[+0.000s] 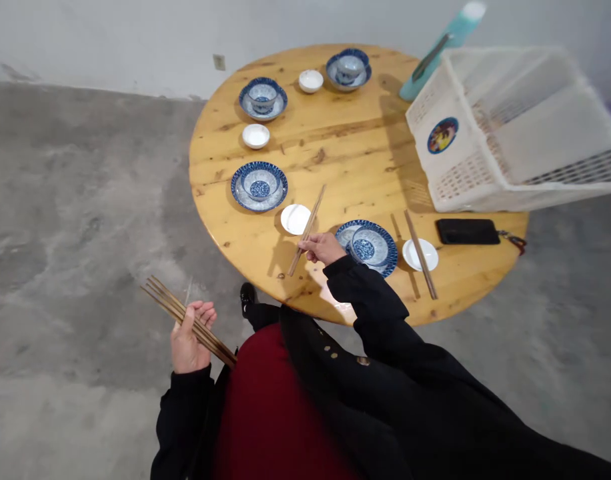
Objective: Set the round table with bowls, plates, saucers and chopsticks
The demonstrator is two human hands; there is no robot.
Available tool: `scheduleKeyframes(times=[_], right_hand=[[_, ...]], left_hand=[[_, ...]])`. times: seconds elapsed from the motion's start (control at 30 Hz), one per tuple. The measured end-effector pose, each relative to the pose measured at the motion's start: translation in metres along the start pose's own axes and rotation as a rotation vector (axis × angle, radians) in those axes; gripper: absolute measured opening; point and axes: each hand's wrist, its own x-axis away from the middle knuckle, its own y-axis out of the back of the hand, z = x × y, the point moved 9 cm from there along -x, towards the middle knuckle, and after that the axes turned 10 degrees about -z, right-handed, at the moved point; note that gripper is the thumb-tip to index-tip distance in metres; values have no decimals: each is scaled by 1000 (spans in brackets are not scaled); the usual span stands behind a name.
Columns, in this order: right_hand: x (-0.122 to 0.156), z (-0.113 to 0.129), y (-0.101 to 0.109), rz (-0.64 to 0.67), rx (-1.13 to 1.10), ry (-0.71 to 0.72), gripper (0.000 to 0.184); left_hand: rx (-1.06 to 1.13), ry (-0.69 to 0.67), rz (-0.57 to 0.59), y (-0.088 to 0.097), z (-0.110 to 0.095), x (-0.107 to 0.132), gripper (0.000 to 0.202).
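Note:
My left hand (pixel 191 337) is closed around a bundle of several wooden chopsticks (pixel 160 294), off the table's near left side. Between the thumb and fingers of my right hand (pixel 323 248) is a pair of chopsticks (pixel 315 210), slanting over the edge of a small white dish (pixel 294 219). Just right of that hand, a blue-and-white bowl (pixel 368 247) sits on a patterned plate (pixel 391 263), partly behind my sleeve. Farther right, more chopsticks (pixel 419 250) lie across another small white dish (pixel 410 256).
On the round wooden table (pixel 335 153) stand more bowl-and-plate sets (pixel 259 187) and small white dishes (pixel 256 136). A large white plastic crate (pixel 455 167) stands at the right, with a black phone (pixel 467 231) in front and a teal object (pixel 440 50) behind.

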Motion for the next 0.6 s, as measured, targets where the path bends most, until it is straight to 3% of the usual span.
scheduleKeyframes(times=[0.13,0.27,0.6], right_hand=[[-25,6,-8,-45,52,-81,26],[-42,14,-13,-99,87,-113,28],[-58,14,-25,-143,145,-234,36]], left_hand=[[-98,23,78,-44,-29,-44,35],[-139,49,127,-80,-41,-74,34],[-259,141,251,-138,-50,-119,28]])
